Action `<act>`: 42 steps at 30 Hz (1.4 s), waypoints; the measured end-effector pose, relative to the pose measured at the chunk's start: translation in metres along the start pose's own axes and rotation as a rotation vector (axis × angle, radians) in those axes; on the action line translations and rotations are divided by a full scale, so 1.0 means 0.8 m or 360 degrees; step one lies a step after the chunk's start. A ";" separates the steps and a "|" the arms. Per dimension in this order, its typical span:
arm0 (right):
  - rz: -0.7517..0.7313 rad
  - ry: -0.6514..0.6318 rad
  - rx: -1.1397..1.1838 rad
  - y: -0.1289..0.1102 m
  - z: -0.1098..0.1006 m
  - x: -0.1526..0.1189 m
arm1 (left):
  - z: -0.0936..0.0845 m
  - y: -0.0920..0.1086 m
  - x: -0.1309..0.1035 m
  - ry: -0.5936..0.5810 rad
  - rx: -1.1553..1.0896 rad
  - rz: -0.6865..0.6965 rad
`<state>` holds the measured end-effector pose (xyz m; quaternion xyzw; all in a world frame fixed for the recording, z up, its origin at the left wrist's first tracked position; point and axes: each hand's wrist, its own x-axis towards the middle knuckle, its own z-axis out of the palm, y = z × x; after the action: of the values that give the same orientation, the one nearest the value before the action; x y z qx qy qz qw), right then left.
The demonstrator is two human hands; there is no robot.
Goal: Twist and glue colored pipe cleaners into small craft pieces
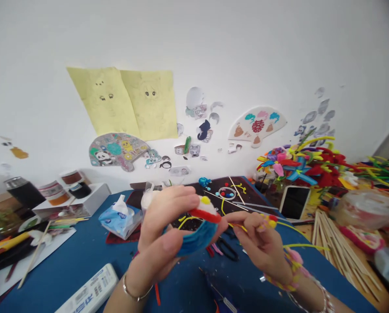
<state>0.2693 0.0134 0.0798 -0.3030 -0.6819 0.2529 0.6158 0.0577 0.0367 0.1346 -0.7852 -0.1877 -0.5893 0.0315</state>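
Note:
My left hand (160,224) is closed round a curved blue fuzzy craft piece (197,238) with a red band, a white top and a small yellow dot. It is held up above the table. Close by its right edge, my right hand (263,241) has thumb and index finger pinched on a thin yellow pipe cleaner (292,227), whose long end trails to the right. The right fingertips are near or touching the blue piece; I cannot tell which. A red and yellow fuzzy bit (272,221) shows at the back of the right hand's fingers.
Black-handled scissors (229,248) and a dark blue tool (220,293) lie on the blue table beneath. A tissue pack (120,219) and white box (92,289) are left. Rightward are a phone (295,202), wooden sticks (341,252) and pipe-cleaner flowers (299,167).

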 end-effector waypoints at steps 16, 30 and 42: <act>0.1109 -0.0549 -0.1767 0.138 -0.115 0.063 | 0.137 -0.094 -0.083 -0.1546 0.0348 -0.0353; 0.1019 -0.0877 -0.1752 0.132 -0.131 0.060 | 0.150 -0.116 -0.094 -0.1383 0.0300 -0.0333; 0.0368 -0.1654 -0.0768 0.078 -0.073 0.051 | 0.132 -0.085 -0.053 -0.1155 0.0239 -0.0071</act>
<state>0.3311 0.0843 0.0693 -0.3433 -0.8953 0.2715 0.0824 0.1220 0.1172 0.0511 -0.9343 -0.2464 -0.2576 0.0077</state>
